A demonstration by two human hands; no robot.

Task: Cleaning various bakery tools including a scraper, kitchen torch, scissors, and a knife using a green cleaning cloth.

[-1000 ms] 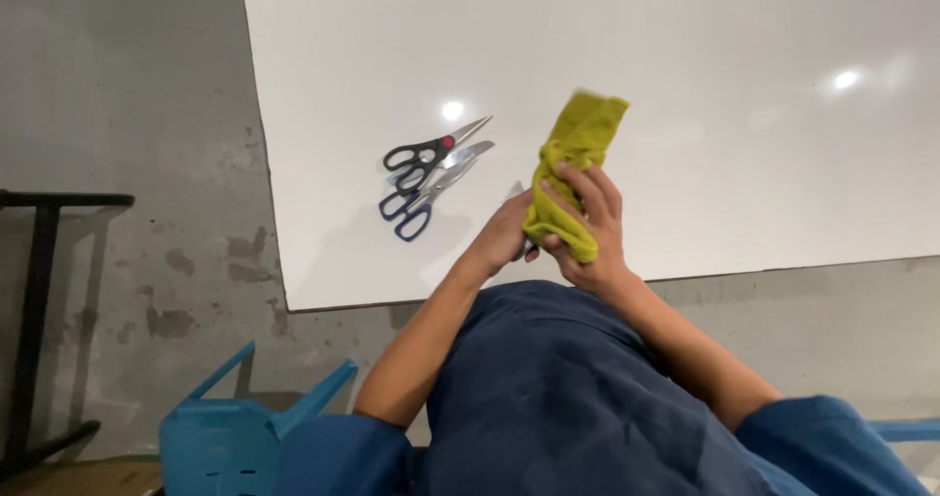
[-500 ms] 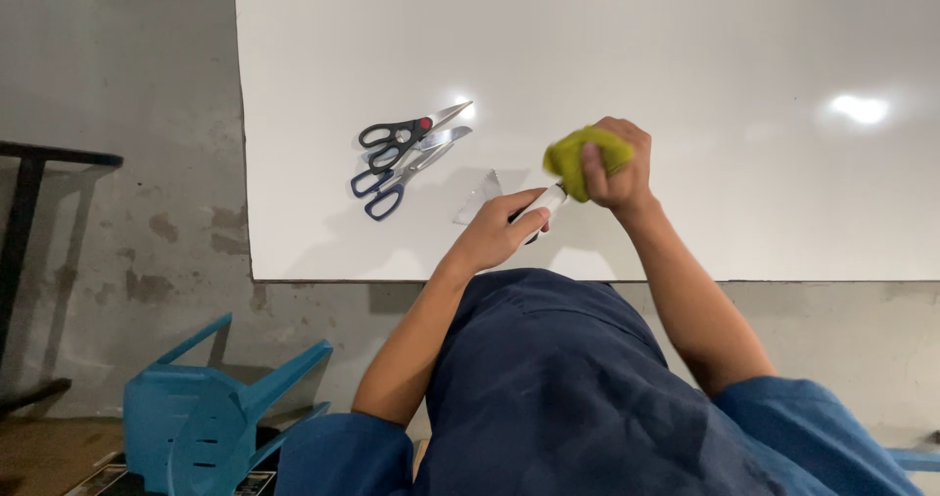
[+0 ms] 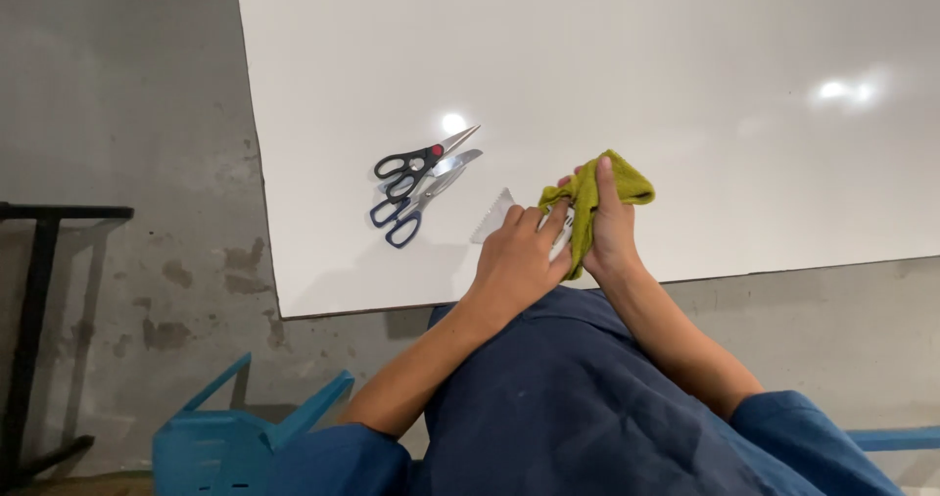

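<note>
A bare workshop-like room: rough concrete floor (image 3: 127,114), plain white worktable (image 3: 685,65), blue plastic stool (image 3: 225,437).

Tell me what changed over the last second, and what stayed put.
The right hand bunched the yellow-green cloth, first held out long, into a wad, drew it aside, then brought it back against the serrated tool held in the left hand. The two pairs of scissors lie as before on the white table.
</note>
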